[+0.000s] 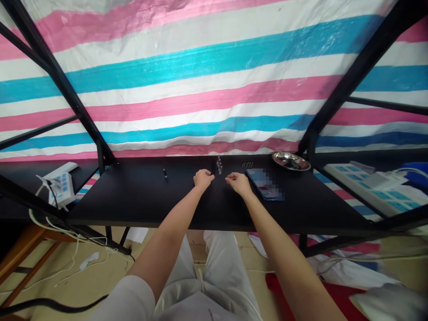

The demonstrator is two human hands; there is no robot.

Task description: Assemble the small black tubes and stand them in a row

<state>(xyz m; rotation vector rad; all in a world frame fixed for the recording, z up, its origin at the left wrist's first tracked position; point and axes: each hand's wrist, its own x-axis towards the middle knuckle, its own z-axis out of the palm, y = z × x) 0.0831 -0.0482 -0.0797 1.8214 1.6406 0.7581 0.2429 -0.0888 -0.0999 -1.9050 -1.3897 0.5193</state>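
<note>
My left hand (203,179) is just above the black tabletop, its fingers curled and the tips pinched together. Facing it across a small gap, my right hand (238,183) has thumb and fingertips pressed together too. Whatever either pinch holds, if anything, is too small to make out. Just beyond the gap between my hands stands a cluster of small shiny metal pieces (220,166). A short row of similar small pieces (247,164) lies farther right. Close to my right hand is a phone (262,183), its screen blurred out.
A round steel dish (290,161) sits at the back right of the black table (133,200). Toward the left lies a small dark cylinder (165,173) with a light end. Power strips (63,187) rest beyond the left frame post. A striped sheet (207,98) hangs behind.
</note>
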